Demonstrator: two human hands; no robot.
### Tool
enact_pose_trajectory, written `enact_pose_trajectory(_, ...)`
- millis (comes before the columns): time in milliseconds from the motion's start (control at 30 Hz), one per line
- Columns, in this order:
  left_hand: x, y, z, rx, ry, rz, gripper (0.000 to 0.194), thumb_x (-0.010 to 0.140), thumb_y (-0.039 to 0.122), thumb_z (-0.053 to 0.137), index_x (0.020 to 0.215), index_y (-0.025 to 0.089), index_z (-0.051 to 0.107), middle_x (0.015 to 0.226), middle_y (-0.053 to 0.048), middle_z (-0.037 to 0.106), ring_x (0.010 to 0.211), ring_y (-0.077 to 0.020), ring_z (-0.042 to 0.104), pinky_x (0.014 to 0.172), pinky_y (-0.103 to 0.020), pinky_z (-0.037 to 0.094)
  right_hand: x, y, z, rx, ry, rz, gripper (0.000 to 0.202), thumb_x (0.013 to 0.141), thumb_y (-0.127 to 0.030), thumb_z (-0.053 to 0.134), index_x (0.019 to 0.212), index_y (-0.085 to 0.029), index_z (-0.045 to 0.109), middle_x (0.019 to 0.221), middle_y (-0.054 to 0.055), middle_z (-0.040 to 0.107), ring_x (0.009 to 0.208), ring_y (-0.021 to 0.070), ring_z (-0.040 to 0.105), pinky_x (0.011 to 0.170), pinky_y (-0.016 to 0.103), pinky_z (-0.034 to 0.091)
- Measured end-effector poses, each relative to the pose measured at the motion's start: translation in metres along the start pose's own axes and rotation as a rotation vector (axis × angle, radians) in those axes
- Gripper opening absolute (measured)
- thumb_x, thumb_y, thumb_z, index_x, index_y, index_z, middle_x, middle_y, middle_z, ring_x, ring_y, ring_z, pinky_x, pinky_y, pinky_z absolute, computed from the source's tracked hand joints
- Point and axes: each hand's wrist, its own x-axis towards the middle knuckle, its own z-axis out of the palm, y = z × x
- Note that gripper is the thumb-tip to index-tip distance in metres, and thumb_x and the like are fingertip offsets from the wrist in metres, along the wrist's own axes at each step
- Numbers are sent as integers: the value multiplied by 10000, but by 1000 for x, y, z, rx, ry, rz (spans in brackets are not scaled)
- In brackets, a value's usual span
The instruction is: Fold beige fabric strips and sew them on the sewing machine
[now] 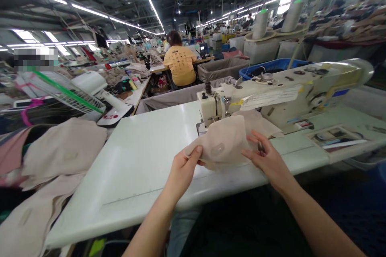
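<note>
A beige fabric piece with a small oval slot-like mark hangs between my hands, in front of the sewing machine's head. My left hand pinches its left corner, thumb on top and fingers underneath. At the right edge of the cloth is my right hand, fingers curled and thumb touching the fabric. A small dark thing shows among those fingers; I cannot make out what it is. More beige cloth lies behind, beside the machine's arm. The needle area is partly hidden by the fabric.
Beige fabric pieces are heaped left of the pale green table. Beyond them stands a white fan. A recessed tray sits at the right. A co-worker in a yellow shirt sits ahead, near a blue bin.
</note>
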Motion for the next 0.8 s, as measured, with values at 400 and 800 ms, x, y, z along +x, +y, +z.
enact_pose_trajectory(400,-17,24,-31,317,267,170,228,871,399,621,871,187,704,796,-12,715,725,-179,654,685,-271,558,-4,-45,-1,-25,-214,-48,424,706,-582,788,686,-197,612,470,-45,487,457,129,451,482,264,388)
enact_pose_trajectory(800,-29,-55,-34,802,98,268,530,916,223,529,1429,112,459,1415,-204,531,1294,-304,545,1080,-511,468,1,12,18,-527,-87,-171,437,784,-558,649,1040,-208,701,819,35,702,618,198,598,605,336,505)
